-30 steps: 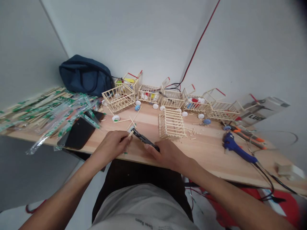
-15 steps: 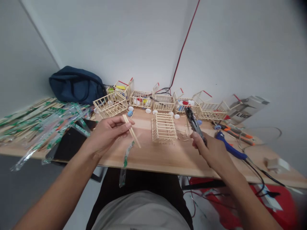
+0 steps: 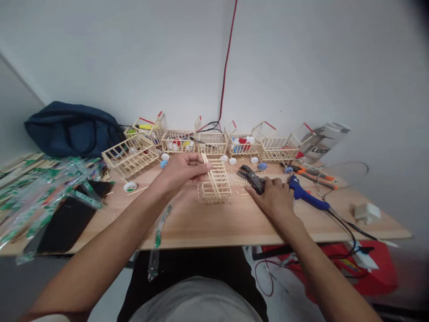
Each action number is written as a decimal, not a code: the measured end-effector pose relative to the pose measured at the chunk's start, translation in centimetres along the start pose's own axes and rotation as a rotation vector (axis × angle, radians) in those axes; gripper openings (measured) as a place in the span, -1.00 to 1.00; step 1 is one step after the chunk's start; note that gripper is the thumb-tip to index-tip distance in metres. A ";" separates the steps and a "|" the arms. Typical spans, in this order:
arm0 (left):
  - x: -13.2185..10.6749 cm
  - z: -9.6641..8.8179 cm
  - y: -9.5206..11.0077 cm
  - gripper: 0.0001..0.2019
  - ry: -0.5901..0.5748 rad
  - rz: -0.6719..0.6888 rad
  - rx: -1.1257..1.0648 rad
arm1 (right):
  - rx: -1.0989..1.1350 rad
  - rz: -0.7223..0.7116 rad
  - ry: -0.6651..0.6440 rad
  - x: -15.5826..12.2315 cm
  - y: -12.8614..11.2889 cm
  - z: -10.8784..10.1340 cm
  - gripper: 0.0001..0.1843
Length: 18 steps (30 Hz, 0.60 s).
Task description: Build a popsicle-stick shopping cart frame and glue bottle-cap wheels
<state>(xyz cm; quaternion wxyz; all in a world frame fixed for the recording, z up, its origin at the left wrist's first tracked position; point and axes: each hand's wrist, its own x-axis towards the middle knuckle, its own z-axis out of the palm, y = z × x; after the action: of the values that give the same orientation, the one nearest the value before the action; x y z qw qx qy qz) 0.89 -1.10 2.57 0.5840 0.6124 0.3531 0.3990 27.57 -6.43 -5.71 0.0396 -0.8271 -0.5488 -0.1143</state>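
Between the thumb and fingers of my left hand (image 3: pixel 186 171) is a pair of thin wooden chopsticks (image 3: pixel 210 175), slanting in front of a small slatted wooden frame (image 3: pixel 224 190). The frame rests on the table, partly covered by that hand and the sticks. To its right, my right hand (image 3: pixel 276 197) is closed over the handles of black pliers (image 3: pixel 252 179), which lie low at the tabletop. Short stick offcuts (image 3: pixel 241 194) are scattered between the frame and the pliers.
Small stick-built carts (image 3: pixel 177 139) with bottle-cap wheels line the wall. A blue glue gun (image 3: pixel 306 194), orange-handled pliers (image 3: pixel 317 175) and a white adapter (image 3: pixel 367 212) are at right. Wrapped chopsticks (image 3: pixel 50 188) and a blue bag (image 3: pixel 73 129) occupy the left. A wrapper (image 3: pixel 157 239) hangs over the table edge.
My left hand has moved right with the chopsticks, from beside the slatted frame to in front of it. My right hand has lowered the black pliers to the tabletop. The view has shifted right.
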 end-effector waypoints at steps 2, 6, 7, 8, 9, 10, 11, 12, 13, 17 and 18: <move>0.7 0.4 0.0 -0.69 -0.010 0.002 0.028 | 0.006 -0.004 0.010 -0.2 -0.3 0.3 -0.17; 1.7 0.7 -0.4 -0.72 -0.038 0.010 0.035 | 0.074 -0.037 0.035 -0.5 -0.5 0.7 -0.11; 1.8 0.7 -0.5 -0.72 -0.048 0.007 0.033 | 0.099 -0.047 0.044 -0.5 -0.5 0.7 -0.11; 1.9 0.7 -0.7 -0.72 -0.055 0.005 0.031 | 0.125 -0.056 0.062 -0.5 -0.4 0.7 -0.13; 1.9 0.7 -0.8 -0.71 -0.060 0.004 0.033 | 0.153 -0.065 0.088 -0.4 -0.4 0.6 -0.17; 1.9 0.6 -0.8 -0.71 -0.063 0.003 0.037 | 0.191 -0.074 0.124 -0.4 -0.3 0.3 -0.24; 1.9 0.6 -0.8 -0.71 -0.063 0.003 0.044 | 0.243 -0.090 0.168 -0.3 -0.3 -0.1 -0.31; 1.9 0.6 -0.8 -0.71 -0.062 0.004 0.050 | 0.314 -0.119 0.218 -0.3 -0.4 -0.6 -0.40; 1.9 0.6 -0.7 -0.71 -0.061 0.003 0.057 | 0.406 -0.161 0.261 -0.3 -0.5 -1.3 -0.48; 2.0 1.0 -0.1 -0.69 -0.080 0.000 0.058 | 0.831 -0.389 0.276 -1.3 -2.1 -4.3 -0.73; 2.0 1.1 0.1 -0.69 -0.092 0.001 0.057 | 0.893 -0.410 0.233 -1.6 -2.6 -5.0 -0.75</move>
<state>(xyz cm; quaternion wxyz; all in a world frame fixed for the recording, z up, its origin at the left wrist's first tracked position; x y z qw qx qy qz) 2.78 0.21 2.77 0.5816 0.6466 0.3369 0.3607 23.83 -7.76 -1.42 0.4273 -0.5864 -0.6873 0.0348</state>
